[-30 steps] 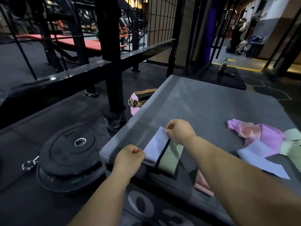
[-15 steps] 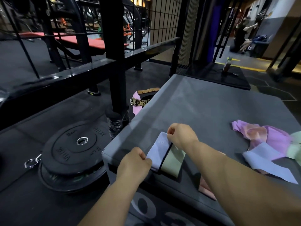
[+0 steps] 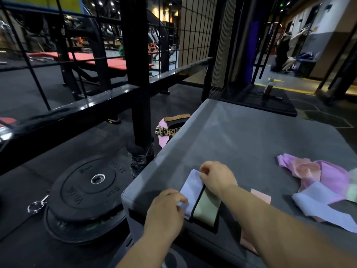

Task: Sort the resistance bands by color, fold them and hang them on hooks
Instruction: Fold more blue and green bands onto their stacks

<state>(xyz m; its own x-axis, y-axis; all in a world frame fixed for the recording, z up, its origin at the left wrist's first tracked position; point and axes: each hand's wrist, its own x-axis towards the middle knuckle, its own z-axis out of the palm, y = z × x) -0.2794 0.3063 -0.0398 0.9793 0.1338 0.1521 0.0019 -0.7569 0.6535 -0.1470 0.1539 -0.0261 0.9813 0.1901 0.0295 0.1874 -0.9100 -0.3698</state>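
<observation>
At the table's (image 3: 241, 132) near-left corner, the left hand (image 3: 166, 211) pinches the near end of a flat lavender band (image 3: 192, 190) and the right hand (image 3: 216, 178) pinches its far end. A folded green band (image 3: 206, 208) lies just beside it and a pink band (image 3: 261, 196) near on the right. Farther right, a loose heap (image 3: 318, 176) of purple, peach, lavender and green bands awaits sorting; I judge the task early, with nothing hung.

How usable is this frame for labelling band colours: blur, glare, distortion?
Head view: dim light, yet the lilac band reads sharp; the pale green band at the frame's right edge is smeared; glare streaks the black rail; the wide lens splays the cage posts.
</observation>
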